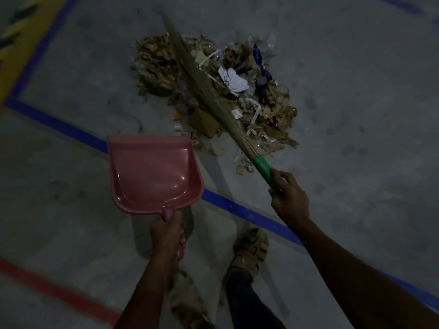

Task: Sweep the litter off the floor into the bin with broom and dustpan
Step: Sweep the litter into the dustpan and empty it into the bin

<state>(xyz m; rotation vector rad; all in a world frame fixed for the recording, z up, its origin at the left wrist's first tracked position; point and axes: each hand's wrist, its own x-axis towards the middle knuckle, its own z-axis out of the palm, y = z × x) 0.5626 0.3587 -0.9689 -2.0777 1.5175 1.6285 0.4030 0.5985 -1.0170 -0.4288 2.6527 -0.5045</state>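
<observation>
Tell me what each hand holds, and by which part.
The left hand holds the pink dustpan by its handle. The right hand holds the grass broom by its green grip.

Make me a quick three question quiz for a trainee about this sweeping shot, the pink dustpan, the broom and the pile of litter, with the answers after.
1. True or false: the pink dustpan already holds litter.
2. Which hand grips the broom by its green handle?
A. left hand
B. right hand
C. neither
3. Fill in: the broom's bristles lie across the ____.

Key
1. False. The dustpan, held by its handle in the left hand, looks empty and sits apart from the litter pile.
2. B. The right hand grips the green handle.
3. litter pile, on the floor beyond the blue line.
</observation>
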